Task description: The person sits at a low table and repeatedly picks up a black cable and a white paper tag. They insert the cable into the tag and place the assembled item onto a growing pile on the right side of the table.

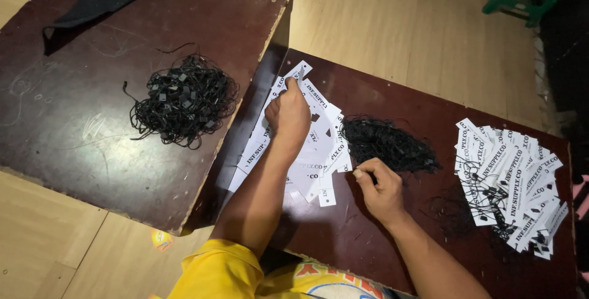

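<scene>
Left hand [287, 113] pinching white tag [299, 73] atop tag pile [307, 151]; right hand [379, 188] at black string heap [386, 144], 3 o'clock of pile.

On your near counter [380, 244], the loose tag pile [307, 151] lies left, the string heap [389, 142] in the middle, the strung tags [509, 182] right. Another string bundle [184, 99] sits on the far-left counter [73, 139].

white rectangular tags [310, 151] mid-table, strung white tags [512, 182] far right
</scene>
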